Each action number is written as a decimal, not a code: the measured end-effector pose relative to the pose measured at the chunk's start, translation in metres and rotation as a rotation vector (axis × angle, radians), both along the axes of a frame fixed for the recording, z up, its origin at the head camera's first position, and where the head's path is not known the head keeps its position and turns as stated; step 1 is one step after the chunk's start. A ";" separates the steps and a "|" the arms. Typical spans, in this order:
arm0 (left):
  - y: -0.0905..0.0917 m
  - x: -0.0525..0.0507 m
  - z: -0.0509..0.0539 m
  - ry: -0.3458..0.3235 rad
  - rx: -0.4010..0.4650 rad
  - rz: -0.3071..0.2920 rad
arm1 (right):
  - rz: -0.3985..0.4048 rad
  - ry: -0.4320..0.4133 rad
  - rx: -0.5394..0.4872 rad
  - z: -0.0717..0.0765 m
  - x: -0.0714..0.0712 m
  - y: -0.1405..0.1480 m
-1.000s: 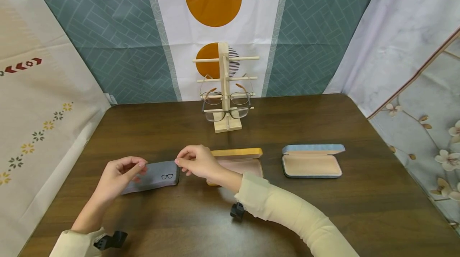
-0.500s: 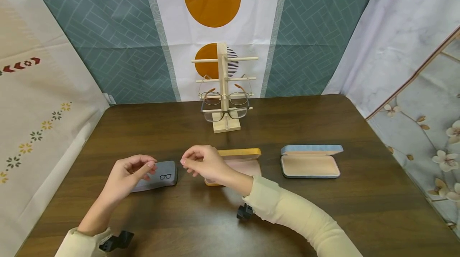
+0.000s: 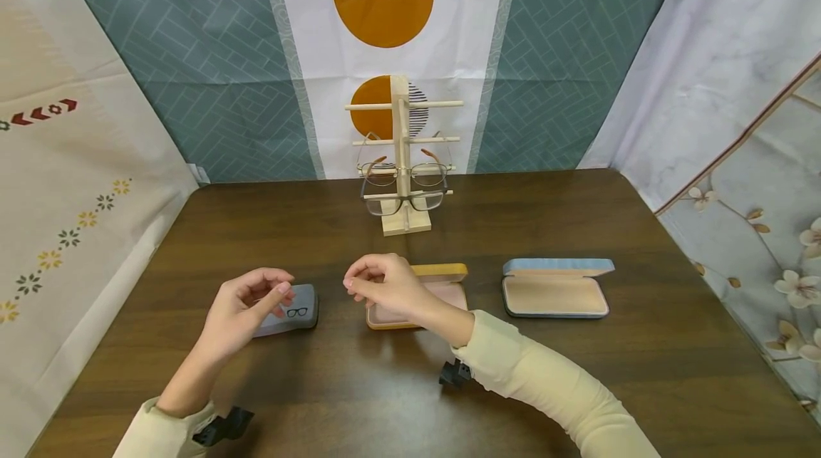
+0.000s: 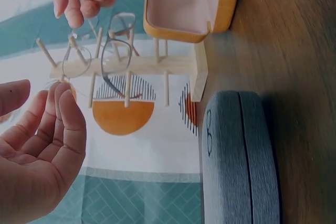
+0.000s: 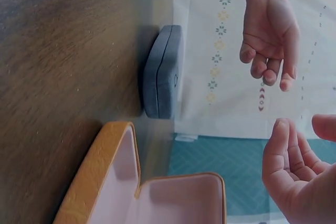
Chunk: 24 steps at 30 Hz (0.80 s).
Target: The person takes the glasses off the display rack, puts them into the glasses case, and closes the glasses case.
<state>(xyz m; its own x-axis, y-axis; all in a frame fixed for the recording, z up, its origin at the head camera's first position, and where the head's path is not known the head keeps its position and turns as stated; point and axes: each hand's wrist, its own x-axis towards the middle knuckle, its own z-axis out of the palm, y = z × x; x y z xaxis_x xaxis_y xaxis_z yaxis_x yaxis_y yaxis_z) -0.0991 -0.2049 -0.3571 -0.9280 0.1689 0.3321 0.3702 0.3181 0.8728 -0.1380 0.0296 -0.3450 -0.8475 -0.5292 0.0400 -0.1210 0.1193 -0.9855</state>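
Note:
My left hand (image 3: 246,312) hovers over the closed grey glasses case (image 3: 301,308), hiding its left part. Its fingers are loosely bent, with nothing between them in the left wrist view, where the case (image 4: 231,156) stands apart from the hand. My right hand (image 3: 388,287), also loosely curled and holding nothing, is above the left side of the open yellow glasses case (image 3: 449,294). The right wrist view shows a gap between this hand (image 5: 299,177) and the pale-lined yellow case (image 5: 92,182). Farther right lies an open blue glasses case (image 3: 556,295) with a beige lining.
Behind the cases stands a wooden display rack (image 3: 400,123) with pegs. It bears round thin-framed glasses (image 3: 428,174) and, lower down, dark-framed glasses (image 3: 385,207). Patterned cloths (image 3: 551,73) hang behind and beside the brown table (image 3: 353,401).
Both hands have drifted right in the head view. The left now covers more of the grey case's right part, and the right has moved over the yellow case. The cases and rack stay put.

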 end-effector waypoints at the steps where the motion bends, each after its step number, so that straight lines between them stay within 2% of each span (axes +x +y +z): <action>1: 0.001 0.000 0.000 0.006 0.012 -0.007 | -0.003 0.005 -0.002 0.004 0.002 0.002; 6: 0.006 -0.003 0.001 0.029 0.070 -0.042 | -0.028 0.023 -0.019 0.000 -0.003 0.009; 8: 0.007 -0.004 0.001 0.030 0.088 -0.042 | -0.031 0.034 -0.019 -0.007 -0.009 0.011; 12: 0.010 -0.007 -0.002 0.018 0.116 -0.031 | -0.035 0.058 -0.014 -0.006 -0.012 0.017; 19: 0.015 -0.011 -0.004 0.002 0.093 0.015 | -0.085 0.073 -0.010 -0.007 -0.018 0.029; 24: 0.019 -0.014 0.001 -0.013 0.082 0.032 | -0.123 0.077 0.013 -0.008 -0.023 0.034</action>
